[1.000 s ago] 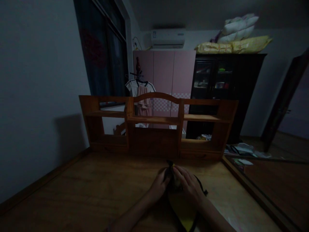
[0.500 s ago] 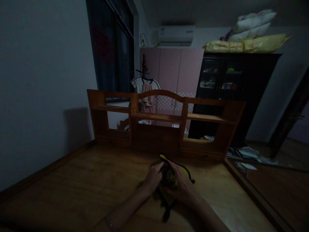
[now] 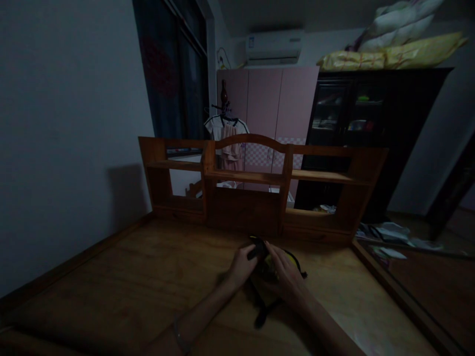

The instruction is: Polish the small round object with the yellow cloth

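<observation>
A small yellow pouch with black edging lies on the wooden bed board, partly covered by my hands. My left hand has its fingers closed round a small dark, blocky item at the pouch's far side; its kind is too dim to make out. On the right, my right hand curves over the pouch and grips it, its fingertips close to the dark item. A black strap or tab trails from the pouch toward me. Whatever is inside the pouch is hidden.
A wooden headboard with shelves stands beyond my hands. To the left is a wall; on the right a low wooden rail edges the board. Farther back are a pink wardrobe and a dark cabinet.
The dark item now shows in my left hand, above the pouch. My right hand has slid slightly right, and the pouch's opening, visible before between my hands, is more covered.
</observation>
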### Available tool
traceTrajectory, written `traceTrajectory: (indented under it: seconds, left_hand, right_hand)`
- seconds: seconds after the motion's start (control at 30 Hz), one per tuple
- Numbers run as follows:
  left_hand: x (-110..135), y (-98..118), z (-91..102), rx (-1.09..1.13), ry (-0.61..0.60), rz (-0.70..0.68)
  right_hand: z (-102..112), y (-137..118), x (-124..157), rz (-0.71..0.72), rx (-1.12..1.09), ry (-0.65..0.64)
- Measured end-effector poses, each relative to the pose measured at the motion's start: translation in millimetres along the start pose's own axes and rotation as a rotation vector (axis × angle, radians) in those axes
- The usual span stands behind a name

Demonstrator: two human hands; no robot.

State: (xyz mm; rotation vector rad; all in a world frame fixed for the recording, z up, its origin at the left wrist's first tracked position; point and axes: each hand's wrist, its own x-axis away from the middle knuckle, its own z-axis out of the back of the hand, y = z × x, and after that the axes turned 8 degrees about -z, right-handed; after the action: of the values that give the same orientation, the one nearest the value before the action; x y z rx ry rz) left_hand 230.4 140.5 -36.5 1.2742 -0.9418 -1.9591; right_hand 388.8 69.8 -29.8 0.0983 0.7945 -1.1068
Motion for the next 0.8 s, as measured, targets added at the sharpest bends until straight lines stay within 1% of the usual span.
traceTrajectory:
  seconds: [0.17, 0.27, 0.37, 0.47, 0.6, 0.7, 0.8]
  left_hand:
    - [-1.2, -10.3, -8.3, 0.313, -0.099, 0.043]
    - [1.2, -15.6, -11.2, 0.382, -0.122, 0.033]
    - [3.5, -19.5, -12.8, 0.317, -0.057, -0.008]
    - [4.6, -19.8, -11.2, 0.175, 0.021, -0.008]
    - [3.8, -14.1, -4.4, 0.008, 0.037, -0.002]
    - [1.8, -11.9, -0.6, -0.052, 0.053, 0.036]
    - [-0.1, -13.6, 0.9, -0.056, 0.085, 0.103]
  right_hand:
    - [-2.4, 9.2, -0.3, 0.041, 0.090, 0.077]
    - [-4.6, 10.8, 0.2, 0.051, 0.109, 0.077]
    - [-4.8, 8.0, -1.6, 0.029, 0.066, 0.045]
    - [-3.3, 4.3, -3.8, -0.044, -0.027, -0.036]
    - [-1.7, 1.3, -2.2, -0.112, -0.144, -0.138]
    - [-2.3, 0.7, 0.7, -0.122, -0.180, -0.122]
    - [-1.9, 0.3, 1.2, -0.139, -0.123, -0.101]
